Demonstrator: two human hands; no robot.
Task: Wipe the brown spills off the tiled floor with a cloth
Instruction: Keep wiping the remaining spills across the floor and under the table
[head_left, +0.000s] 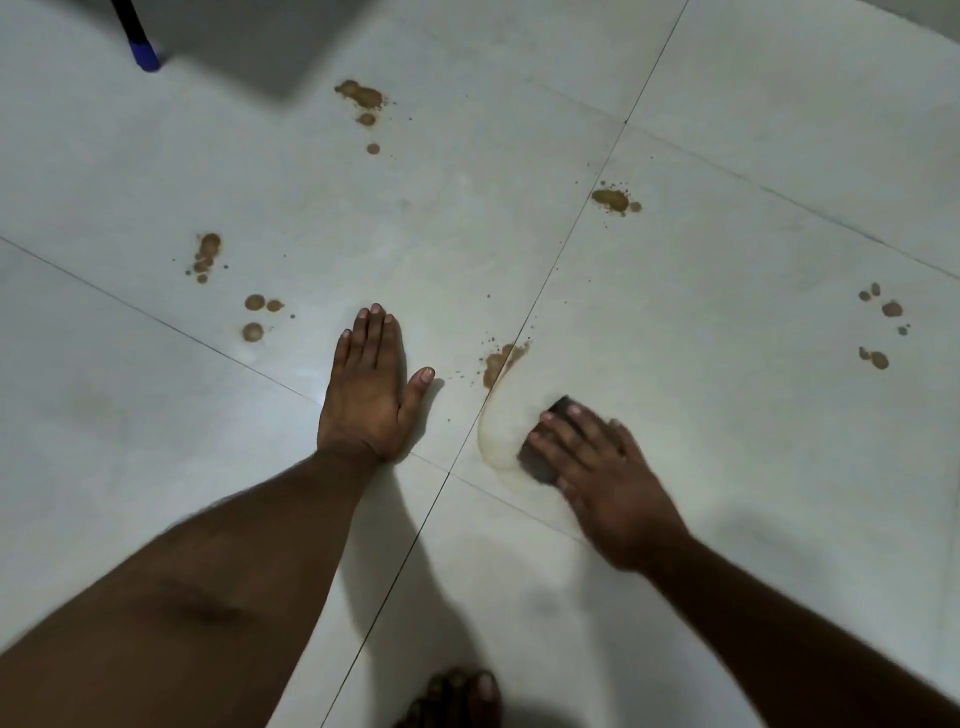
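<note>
Toes (457, 693) of a bare foot show at the bottom edge, cut off by the frame. Left hand (369, 387) lies flat on the tiled floor (727, 415), fingers straight and together, thumb apart, holding nothing. Right hand (597, 470), blurred, presses spread fingers on a dark cloth (545, 457), mostly hidden beneath them, beside a pale wet smear (501, 421). Brown spills (498, 361) dot the tiles around; a blue-tipped pole (137, 39) is cut off top left
</note>
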